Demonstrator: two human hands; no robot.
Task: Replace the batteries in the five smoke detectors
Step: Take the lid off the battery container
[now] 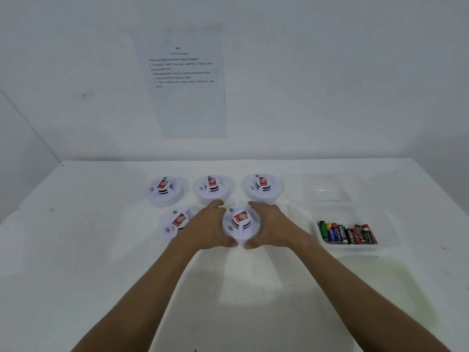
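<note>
Both hands (241, 227) clasp red-labelled detector (241, 221); writing unreadable.

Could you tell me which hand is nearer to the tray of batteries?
Right. The right hand grips the front detector just left of the tray; the left hand is on the detector's far side.

I see white matt plastic on the smoke detectors (241, 226), w/ glossy red paper-like labels (240, 216). Batteries (347, 233) look glossy, printed wraps, in a clear smooth plastic tray (385, 224). Table (101, 250) is matt white, scuffed. Paper sheet (187, 97) on wall, matt.
</note>
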